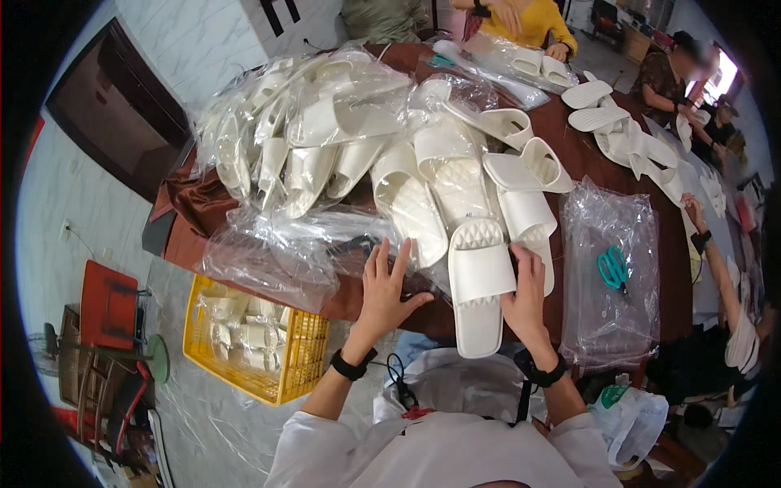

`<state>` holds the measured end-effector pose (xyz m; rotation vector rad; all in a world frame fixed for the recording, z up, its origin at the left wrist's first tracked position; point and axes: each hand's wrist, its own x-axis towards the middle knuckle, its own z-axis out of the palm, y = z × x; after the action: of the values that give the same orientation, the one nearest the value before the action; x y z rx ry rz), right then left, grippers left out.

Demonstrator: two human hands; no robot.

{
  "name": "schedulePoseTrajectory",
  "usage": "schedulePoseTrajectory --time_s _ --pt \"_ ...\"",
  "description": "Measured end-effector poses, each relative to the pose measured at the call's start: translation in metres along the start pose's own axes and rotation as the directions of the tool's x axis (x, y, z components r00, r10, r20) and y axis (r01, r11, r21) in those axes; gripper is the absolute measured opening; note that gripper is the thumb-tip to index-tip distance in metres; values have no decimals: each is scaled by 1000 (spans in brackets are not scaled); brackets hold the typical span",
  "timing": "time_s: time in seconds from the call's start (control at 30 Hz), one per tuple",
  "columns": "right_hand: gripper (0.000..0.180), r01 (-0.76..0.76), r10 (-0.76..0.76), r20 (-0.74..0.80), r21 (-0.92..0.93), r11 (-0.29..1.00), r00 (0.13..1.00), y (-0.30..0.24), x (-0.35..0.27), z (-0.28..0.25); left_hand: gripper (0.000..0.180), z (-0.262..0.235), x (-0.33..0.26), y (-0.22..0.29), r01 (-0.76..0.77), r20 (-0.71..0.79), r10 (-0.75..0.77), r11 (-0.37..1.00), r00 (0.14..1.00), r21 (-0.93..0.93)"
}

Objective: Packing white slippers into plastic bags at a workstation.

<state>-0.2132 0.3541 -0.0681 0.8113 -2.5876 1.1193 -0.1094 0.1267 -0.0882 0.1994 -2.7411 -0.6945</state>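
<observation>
A white slipper lies at the table's near edge, its lower end reaching over the edge toward me. My right hand closes on the slipper's right side, fingers near the strap. My left hand is open, fingers spread, to the left of that slipper and beside crumpled clear plastic bags. Directly beyond my hands lie more loose white slippers and a bagged slipper. A large heap of bagged slippers fills the table's far left.
Teal-handled scissors rest on flat clear bags to the right. A yellow crate with wrapped slippers stands on the floor at left. More slippers line the far right. Co-workers sit around, one in a yellow top.
</observation>
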Motion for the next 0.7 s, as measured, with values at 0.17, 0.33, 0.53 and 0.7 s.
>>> schedulePoseTrajectory --time_s 0.17,0.33,0.53,0.7 --pt "53 -33 33 -26 -9 999 999 5 14 6 91 15 7 -4 14 -18 -11 989 1000 148" --pt "48 19 -23 -85 -49 999 996 21 37 -1 99 17 12 -7 4 -93 -2 1000 996 20" --pt "45 -22 25 -147 19 1000 989 38 52 -3 113 -1 19 9 78 -68 -88 989 994 -129" --pt "44 -113 134 -161 134 984 978 46 65 -1 107 6 37 10 161 -108 -188 963 976 -218"
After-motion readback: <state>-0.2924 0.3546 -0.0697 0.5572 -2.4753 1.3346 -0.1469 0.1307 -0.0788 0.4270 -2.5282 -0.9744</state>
